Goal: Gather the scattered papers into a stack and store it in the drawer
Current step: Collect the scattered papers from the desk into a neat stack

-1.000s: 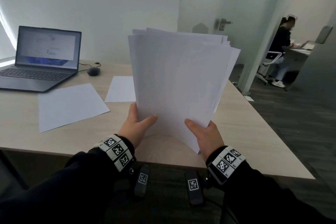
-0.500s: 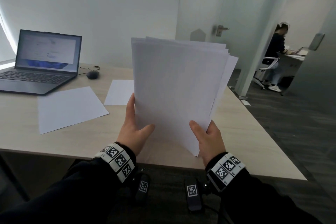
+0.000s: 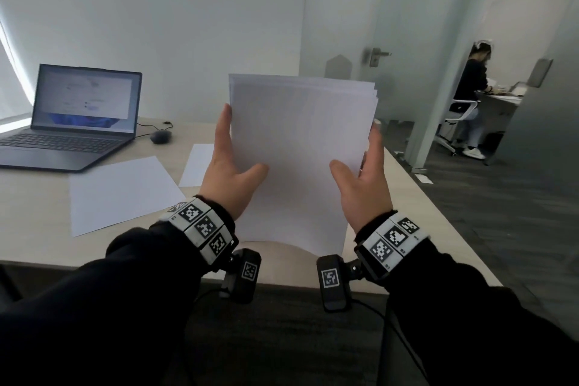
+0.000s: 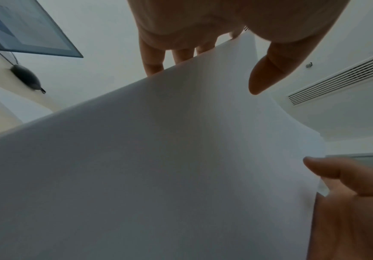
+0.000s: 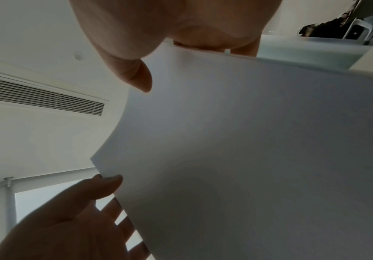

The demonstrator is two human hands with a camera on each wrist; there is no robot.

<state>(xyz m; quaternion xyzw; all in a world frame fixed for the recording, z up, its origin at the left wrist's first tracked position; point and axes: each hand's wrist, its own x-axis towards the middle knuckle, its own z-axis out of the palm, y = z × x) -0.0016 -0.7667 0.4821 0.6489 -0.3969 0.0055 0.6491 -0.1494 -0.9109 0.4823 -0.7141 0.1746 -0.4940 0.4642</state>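
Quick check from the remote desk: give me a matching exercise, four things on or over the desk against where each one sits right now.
Things:
1. upright stack of white papers
2. large loose white sheet
3. open dark grey laptop
4. small dark computer mouse

Places:
A. far left of the light wooden desk
B. flat on the desk, left of the left hand
C. between both hands, bottom edge on the desk
D. just right of the laptop

Pairs: 1-C, 2-B, 3-A, 4-D
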